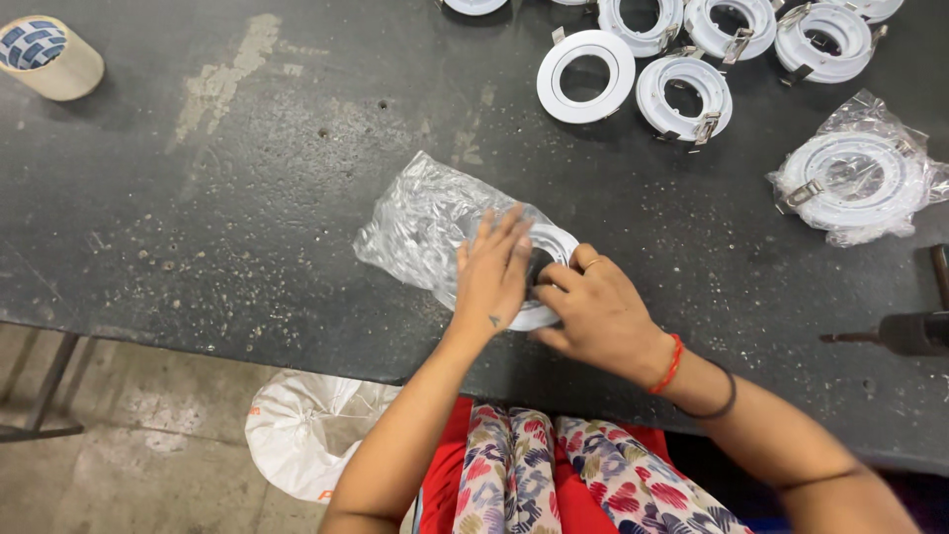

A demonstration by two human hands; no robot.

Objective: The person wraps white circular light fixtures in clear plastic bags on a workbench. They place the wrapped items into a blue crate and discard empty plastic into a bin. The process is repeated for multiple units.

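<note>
Fingers of the left hand lie flat and slightly spread on the white ring fitting; right hand, fingers curled together, pinches its inner rim. Fitting: half inside a clear plastic bag on the dark table, near the front edge. Likely light, rigid; bag crinkly, slippery; best gripped at the rim. Beyond it: bare rings. Right of it: one ring sealed in its bag. Far left: tape roll.
</note>
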